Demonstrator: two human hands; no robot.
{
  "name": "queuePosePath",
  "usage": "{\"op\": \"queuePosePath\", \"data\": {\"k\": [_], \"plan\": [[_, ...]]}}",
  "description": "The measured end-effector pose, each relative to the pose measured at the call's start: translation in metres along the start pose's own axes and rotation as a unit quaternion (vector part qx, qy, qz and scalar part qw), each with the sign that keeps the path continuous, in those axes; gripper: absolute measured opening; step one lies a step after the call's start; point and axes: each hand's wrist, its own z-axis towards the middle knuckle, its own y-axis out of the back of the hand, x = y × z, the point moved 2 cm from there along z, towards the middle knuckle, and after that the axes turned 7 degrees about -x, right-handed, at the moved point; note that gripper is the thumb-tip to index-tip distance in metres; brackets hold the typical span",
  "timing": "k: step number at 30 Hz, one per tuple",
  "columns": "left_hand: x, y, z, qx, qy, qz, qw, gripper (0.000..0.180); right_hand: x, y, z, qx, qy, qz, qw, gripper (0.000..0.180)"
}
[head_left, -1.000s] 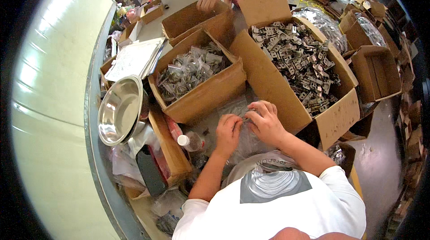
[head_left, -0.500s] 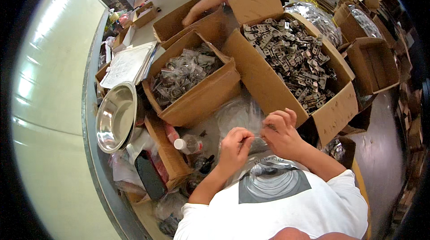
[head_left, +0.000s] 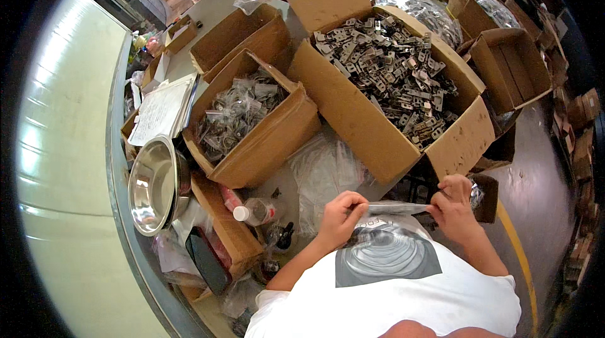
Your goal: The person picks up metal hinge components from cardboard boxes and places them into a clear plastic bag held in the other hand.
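Across the surface, toward the right, a big box heaped with metal clips. Left of it, a smaller box with bagged parts inside. Farther left, a steel bowl. Nearer the shirt, loose clear bags lying flat. Just in front of the shirt, left hand and right hand, apart, with clear film stretched between; whether a bag, cannot tell. Fingers of both pinched narrow on its ends. For the film, a place rightward of the left fingers, leftward of the right, with its long axis side to side, about level. Neither hand nearer.
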Motion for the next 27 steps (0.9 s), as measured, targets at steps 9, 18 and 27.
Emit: {"op": "queuePosePath", "data": {"k": [9,18,27], "plan": [[0.134,0.013,0.011,0.038,0.163,0.490,0.855,0.044,-0.101,0.041,-0.061,0.067,-0.277,-0.121,0.951,0.017],[0.161,0.021,0.011,0.008,0.173,0.403,0.898,0.029,-0.130,-0.005,-0.067,0.263,-0.286,-0.090,0.917,0.027],[0.047,0.016,0.003,-0.068,0.106,0.000,0.992,0.018,0.059,-0.040,0.068,0.154,-0.008,0.311,0.938,0.024]]}}
